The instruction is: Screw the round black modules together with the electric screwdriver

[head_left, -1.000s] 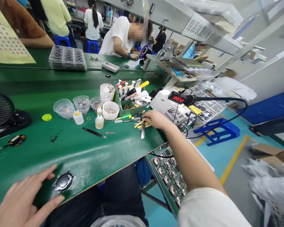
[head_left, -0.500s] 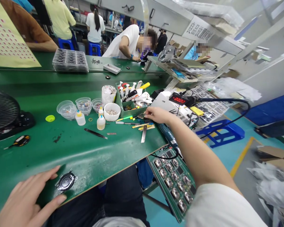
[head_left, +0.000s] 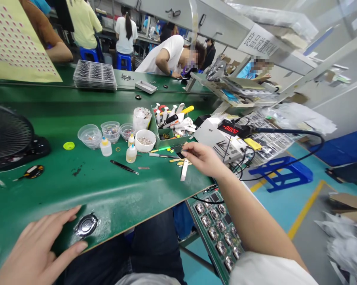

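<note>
My left hand (head_left: 40, 247) rests on the green bench, thumb and fingers spread around a round black watch case (head_left: 86, 225) with a shiny ring. A film-like shine surrounds the case on the mat. Over the tools at the right side, my right hand (head_left: 202, 159) has its thumb and fingertips pinched together. A small dark piece shows at those fingertips, too small to name. Just below them lies a pale flat metal strip (head_left: 184, 171), beside yellowish sticks (head_left: 175, 160) and a silver pen-like tool (head_left: 162, 155).
Black tweezers (head_left: 124, 166), dropper bottles (head_left: 131, 153), a white bowl (head_left: 145, 147) and clear cups (head_left: 90, 137) stand mid-bench. A green tool box (head_left: 171, 142) sits near a device with a red display (head_left: 230, 128). A fan (head_left: 9, 134) stands left. A tray of watch parts (head_left: 217, 233) lies below the edge.
My right hand has drawn slightly back toward me, with a dark piece now showing at its fingertips. My left hand stays by the watch case. The view has shifted slightly.
</note>
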Motion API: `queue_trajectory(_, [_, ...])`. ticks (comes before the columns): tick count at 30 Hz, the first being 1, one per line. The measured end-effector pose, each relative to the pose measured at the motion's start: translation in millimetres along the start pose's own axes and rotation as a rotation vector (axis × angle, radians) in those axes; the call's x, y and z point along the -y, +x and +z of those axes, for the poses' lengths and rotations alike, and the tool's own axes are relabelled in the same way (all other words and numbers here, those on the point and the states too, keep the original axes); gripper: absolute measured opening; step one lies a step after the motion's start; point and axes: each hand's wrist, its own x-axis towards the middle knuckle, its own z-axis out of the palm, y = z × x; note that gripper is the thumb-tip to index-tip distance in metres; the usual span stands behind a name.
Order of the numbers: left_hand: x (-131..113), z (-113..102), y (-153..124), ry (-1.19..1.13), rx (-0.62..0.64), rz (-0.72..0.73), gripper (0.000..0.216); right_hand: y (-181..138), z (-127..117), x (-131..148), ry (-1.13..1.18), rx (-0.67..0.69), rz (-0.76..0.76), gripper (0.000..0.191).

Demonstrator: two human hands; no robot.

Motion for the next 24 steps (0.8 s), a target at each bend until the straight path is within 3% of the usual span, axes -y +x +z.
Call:
queue_trajectory(2, [-1,-1,0,0.020,0.017,-0.055,0.071,-5,9,17,-0.043,-0.059,-0.220,0.013])
queue_trajectory(5, [-4,-2,1,0.028,0.028,-0.077,0.067,-10,20,38,-0.174,-0.192,-0.644,0.019])
queue_trajectory(8, [-6,-2,0,0.052,0.020,-0.056,0.066,-13,29,53,-0.179,-0.257,-0.796,0.019])
queue_trajectory(16, [-11,-5,7,0.106,-0.047,0.010,0.061,-20,52,63,-0.036,-0.147,-0.795,0.020])
queue_trajectory(19, [-15,-8,9,0.117,-0.047,0.013,0.058,-24,70,54,-0.093,-0.064,-0.562,0.016])
queue_trajectory(24, [-19,-10,9,0.126,-0.020,-0.012,0.061,-36,96,58,-0.145,-0.066,-0.197,0.014])
